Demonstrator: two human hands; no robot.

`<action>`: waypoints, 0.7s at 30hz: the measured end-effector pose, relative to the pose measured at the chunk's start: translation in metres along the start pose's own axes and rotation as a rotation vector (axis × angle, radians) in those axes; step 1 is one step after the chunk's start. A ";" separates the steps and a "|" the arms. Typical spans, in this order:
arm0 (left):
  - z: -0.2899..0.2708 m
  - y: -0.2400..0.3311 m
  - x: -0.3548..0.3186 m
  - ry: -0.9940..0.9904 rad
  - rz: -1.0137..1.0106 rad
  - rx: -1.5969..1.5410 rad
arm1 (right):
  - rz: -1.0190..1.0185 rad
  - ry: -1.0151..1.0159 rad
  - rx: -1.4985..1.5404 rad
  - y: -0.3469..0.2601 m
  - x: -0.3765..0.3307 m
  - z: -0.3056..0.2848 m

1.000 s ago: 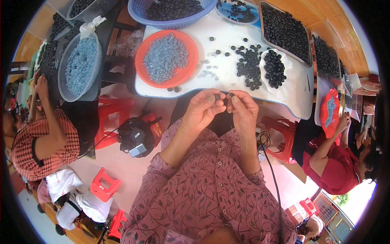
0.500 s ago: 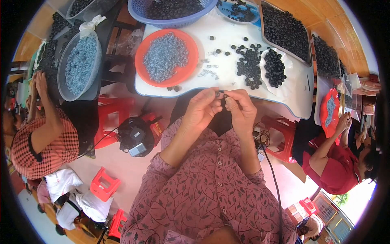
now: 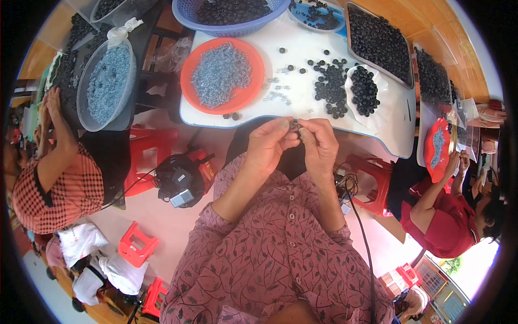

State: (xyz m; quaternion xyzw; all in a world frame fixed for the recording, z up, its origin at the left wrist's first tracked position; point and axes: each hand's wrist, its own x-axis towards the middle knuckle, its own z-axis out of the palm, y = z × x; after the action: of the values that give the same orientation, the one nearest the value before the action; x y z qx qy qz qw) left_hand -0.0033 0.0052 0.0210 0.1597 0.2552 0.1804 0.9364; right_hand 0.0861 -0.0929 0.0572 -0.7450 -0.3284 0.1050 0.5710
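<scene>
Your left hand (image 3: 268,142) and right hand (image 3: 320,143) pinch a small dark piece (image 3: 294,126) by the table's (image 3: 396,123) near edge, seemingly working on it, so next you need a steady, gentle hold.

1. We find the scene bright, the white worktop (image 3: 302,46) well lit.
2. We note blown-out glare at lower right, at a bright opening (image 3: 488,264).
3. We record edges bending toward a black rim, peripheral detail soft.

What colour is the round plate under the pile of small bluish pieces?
Orange-red; the round plate shows best in the head view.
</scene>
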 end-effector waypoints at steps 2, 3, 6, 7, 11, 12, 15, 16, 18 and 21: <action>-0.002 -0.002 0.000 0.002 0.017 0.016 | -0.009 -0.003 -0.001 -0.001 0.000 0.000; -0.002 -0.002 0.000 0.002 0.017 0.016 | -0.012 -0.005 -0.019 -0.002 0.000 0.000; 0.000 -0.003 0.000 0.023 0.026 0.028 | -0.020 -0.007 -0.046 -0.003 0.000 0.000; 0.001 -0.003 0.000 0.024 0.030 0.031 | -0.026 -0.008 -0.055 -0.003 0.000 0.001; 0.003 -0.002 -0.001 0.034 0.044 0.043 | -0.048 -0.013 -0.081 -0.002 0.000 0.000; 0.004 -0.002 -0.001 0.033 0.043 0.043 | -0.059 -0.014 -0.090 -0.003 0.001 0.001; 0.004 -0.003 -0.001 0.039 0.051 0.048 | -0.081 -0.019 -0.116 -0.004 0.001 0.001; 0.005 -0.002 -0.002 0.047 0.053 0.054 | -0.091 -0.022 -0.134 -0.005 0.001 0.001; 0.005 -0.002 -0.002 0.055 0.056 0.059 | -0.101 -0.023 -0.142 -0.004 0.001 0.002; 0.005 -0.002 -0.001 0.062 0.052 0.078 | -0.116 -0.028 -0.173 -0.002 0.001 0.002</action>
State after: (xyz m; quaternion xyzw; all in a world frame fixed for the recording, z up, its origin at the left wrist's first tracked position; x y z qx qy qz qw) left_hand -0.0009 0.0015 0.0248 0.1969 0.2865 0.1994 0.9162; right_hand 0.0850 -0.0907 0.0590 -0.7698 -0.3869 0.0534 0.5048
